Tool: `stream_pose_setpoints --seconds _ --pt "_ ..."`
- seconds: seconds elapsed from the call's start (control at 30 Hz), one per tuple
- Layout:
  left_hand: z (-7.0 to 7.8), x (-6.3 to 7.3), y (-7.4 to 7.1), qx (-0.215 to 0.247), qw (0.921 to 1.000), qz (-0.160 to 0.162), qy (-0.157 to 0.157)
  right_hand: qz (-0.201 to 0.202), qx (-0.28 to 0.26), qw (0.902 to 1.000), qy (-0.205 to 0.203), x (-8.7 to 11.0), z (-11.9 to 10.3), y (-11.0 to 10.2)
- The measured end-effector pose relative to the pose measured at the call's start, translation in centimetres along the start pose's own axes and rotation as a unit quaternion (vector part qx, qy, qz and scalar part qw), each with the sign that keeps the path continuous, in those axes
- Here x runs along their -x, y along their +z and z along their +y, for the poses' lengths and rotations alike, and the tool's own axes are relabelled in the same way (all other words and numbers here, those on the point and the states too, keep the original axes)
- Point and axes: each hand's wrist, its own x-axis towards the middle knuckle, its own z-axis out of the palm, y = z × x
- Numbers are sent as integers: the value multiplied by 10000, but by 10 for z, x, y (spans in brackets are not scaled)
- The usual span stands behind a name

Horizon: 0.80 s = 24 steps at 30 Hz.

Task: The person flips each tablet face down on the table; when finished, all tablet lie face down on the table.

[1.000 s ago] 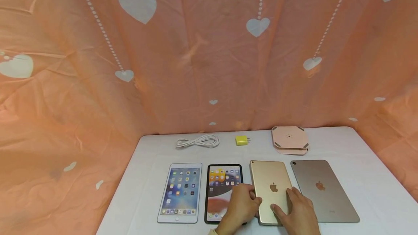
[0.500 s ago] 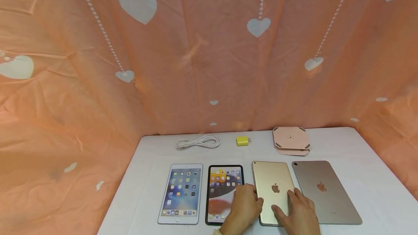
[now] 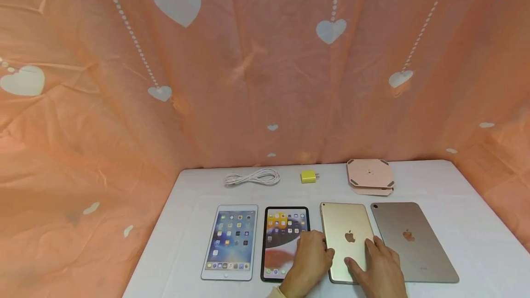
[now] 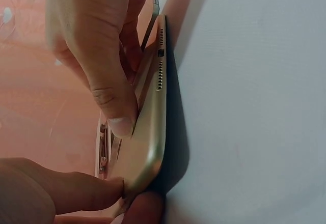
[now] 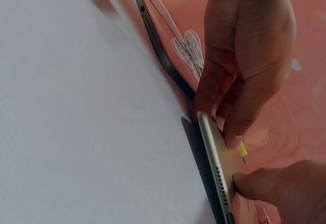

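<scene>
A gold tablet [image 3: 347, 224] lies back side up between my two hands, with its apple logo showing. My left hand [image 3: 309, 259] pinches its left edge, thumb [image 4: 84, 187] on the back and a finger [image 4: 145, 208] under the rim. My right hand [image 3: 380, 263] holds the right side, its thumb [image 4: 121, 126] on the back and the other fingers at the edge. In the right wrist view the speaker holes along the gold tablet's end [image 5: 214, 168] face the camera, with a dark shadow beside them.
Left of the hands lie a black-rimmed tablet [image 3: 279, 254], partly behind my left hand, and a white tablet [image 3: 227, 243], both screen up. A grey tablet [image 3: 414, 247] lies to the right. Behind are a coiled white cable [image 3: 253, 177], yellow charger [image 3: 308, 177] and pink folded stand [image 3: 370, 174].
The gold tablet's left edge has come down a little, and it sits very slightly farther right. Both hands keep their hold, and the head view has shifted a touch.
</scene>
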Motion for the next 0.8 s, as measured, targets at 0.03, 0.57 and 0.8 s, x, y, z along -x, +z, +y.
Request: stream_pose_setpoints --seconds 0.03,0.57,0.8 --pt "0 -1 1 -68 10000 -8 17 18 -5 10000 -1 0 0 0" --pt "-3 -2 3 -514 9985 -49 200 176 156 9995 -191 1 -1 1" --pt "14 8 -60 2604 9578 -1141 -427 -188 29 9998 84 0 -1 -9"
